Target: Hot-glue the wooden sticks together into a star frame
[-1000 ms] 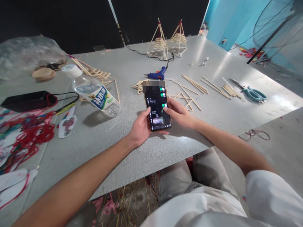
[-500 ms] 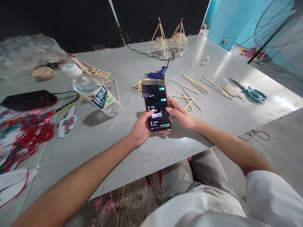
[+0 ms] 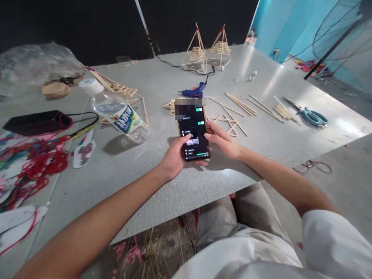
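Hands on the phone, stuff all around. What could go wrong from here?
Glue gun lies just past the top of the phone, cord attached; can't tell if it's hot, but a careless reach could mean a burn.
Water bottle is just beyond the left forearm; a sweep of the left hand might knock it over.

Moderate light | glare on table | shadow beside bottle | edges stretched | fan perhaps blurred

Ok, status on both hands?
Left hand and right hand on phone, screen lit. Glue gun just beyond. Nothing over the screen but thumbs.
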A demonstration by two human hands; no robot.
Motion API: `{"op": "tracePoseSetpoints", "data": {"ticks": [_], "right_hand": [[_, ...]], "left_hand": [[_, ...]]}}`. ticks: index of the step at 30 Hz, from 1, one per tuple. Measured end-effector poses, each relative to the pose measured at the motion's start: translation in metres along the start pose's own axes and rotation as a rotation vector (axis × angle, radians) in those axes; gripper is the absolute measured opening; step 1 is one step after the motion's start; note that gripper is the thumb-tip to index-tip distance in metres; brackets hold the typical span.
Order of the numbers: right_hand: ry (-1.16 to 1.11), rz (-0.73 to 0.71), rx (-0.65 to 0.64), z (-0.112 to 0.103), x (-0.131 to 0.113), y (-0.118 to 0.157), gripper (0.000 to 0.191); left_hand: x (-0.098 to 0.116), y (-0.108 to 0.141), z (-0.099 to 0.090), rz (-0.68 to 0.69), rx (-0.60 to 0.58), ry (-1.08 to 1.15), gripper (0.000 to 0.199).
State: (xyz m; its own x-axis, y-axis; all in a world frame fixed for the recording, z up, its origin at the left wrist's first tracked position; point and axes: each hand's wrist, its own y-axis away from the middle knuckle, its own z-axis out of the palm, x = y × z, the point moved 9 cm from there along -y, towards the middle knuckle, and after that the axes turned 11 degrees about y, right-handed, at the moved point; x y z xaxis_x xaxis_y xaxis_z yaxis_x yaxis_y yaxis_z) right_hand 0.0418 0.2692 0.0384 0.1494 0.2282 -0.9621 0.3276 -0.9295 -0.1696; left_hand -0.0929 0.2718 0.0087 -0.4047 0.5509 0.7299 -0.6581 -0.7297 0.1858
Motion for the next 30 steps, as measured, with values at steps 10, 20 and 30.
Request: {"op": "tracePoseSetpoints", "data": {"ticks": [10,20,30], "right_hand": [[-0.001,0.001,-0.001,0.001,-0.005,0.000,0.042],[0.016,-0.055,-0.016,0.001,-0.011,0.001,0.040],[-0.028,-0.058,-0.053,0.005,0.003,0.000,0.062]], "left_hand": [[0.004,0.003,-0.001,0.015,-0.065,0.071,0.065],[0.003,0.001,-0.005,0.005,-0.020,0.050,0.064],[0.007,0.006,-0.006,0.024,-0.011,0.060,0.052]]}}
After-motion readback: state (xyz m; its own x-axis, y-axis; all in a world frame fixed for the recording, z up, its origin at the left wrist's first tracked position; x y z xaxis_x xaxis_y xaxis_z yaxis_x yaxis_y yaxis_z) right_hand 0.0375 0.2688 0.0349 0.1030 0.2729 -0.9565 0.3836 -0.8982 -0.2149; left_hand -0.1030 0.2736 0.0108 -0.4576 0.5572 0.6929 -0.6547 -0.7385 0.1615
